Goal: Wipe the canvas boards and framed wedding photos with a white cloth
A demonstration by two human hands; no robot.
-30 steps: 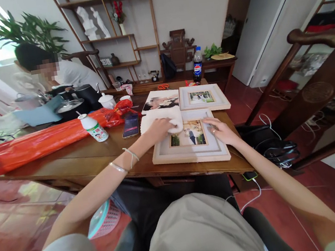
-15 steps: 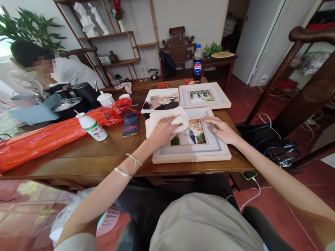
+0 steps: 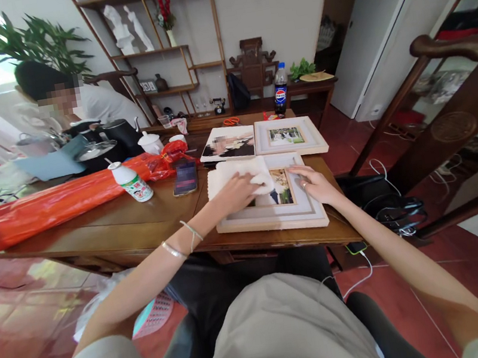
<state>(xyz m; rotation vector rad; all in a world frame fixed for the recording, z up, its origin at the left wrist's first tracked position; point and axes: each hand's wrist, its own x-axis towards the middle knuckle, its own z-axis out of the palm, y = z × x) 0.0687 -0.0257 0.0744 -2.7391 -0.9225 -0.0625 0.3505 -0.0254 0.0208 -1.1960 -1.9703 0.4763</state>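
My left hand [image 3: 240,192], with bracelets at the wrist, presses a white cloth [image 3: 224,175] onto a pale wooden picture frame [image 3: 273,225]. The cloth covers the frame's left part and some of the small photo [image 3: 284,187] in its middle. My right hand [image 3: 316,183], a ring on one finger, lies on the right side of the same frame with its fingers stretched out. Just beyond are a second pale frame [image 3: 320,147] with a small photo and, to its left, a flat photo print [image 3: 233,142].
On the table [image 3: 168,220] to the left are a phone [image 3: 184,179], a white bottle [image 3: 131,182] and a long red plastic-wrapped bundle [image 3: 52,202]. A cola bottle [image 3: 280,92] and orange scissors [image 3: 232,121] stand farther back. Another person [image 3: 105,106] leans over at the far left.
My left hand has slid slightly down and right with the cloth, covering more of the photo. The right hand stays nearly still on the frame.
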